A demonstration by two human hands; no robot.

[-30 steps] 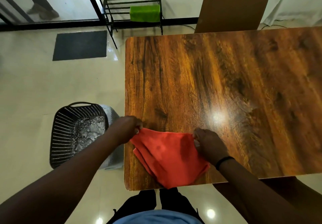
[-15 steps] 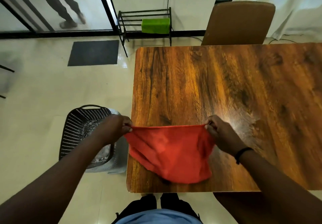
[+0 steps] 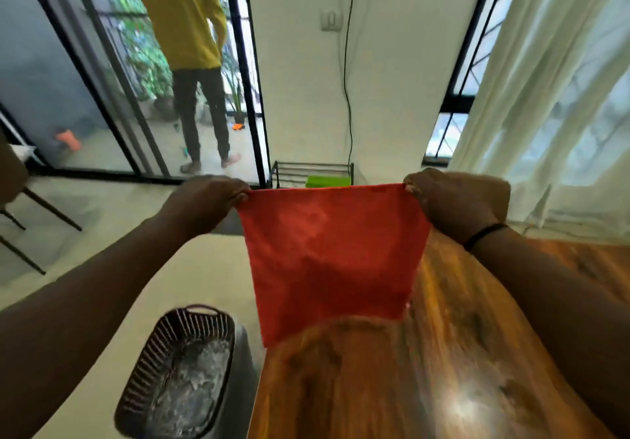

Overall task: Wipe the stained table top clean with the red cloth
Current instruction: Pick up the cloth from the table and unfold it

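The red cloth (image 3: 330, 257) hangs spread flat in the air in front of me, above the wooden table top (image 3: 443, 370). My left hand (image 3: 208, 199) pinches its upper left corner and my right hand (image 3: 456, 203), with a black band at the wrist, pinches its upper right corner. The cloth's lower edge hangs free over the table's left part. The cloth hides the far part of the table. The table is blurred, with a bright light glare near its front right.
A dark perforated basket (image 3: 180, 370) stands on the pale floor left of the table. A black rack with a green cloth (image 3: 327, 181) is behind the red cloth. A person (image 3: 191, 63) stands beyond the glass door. Chair legs (image 3: 30, 220) at far left, curtains at right.
Both hands have lifted the red cloth off the table and stretched it out at chest height. The view has tilted upward toward the wall and door.
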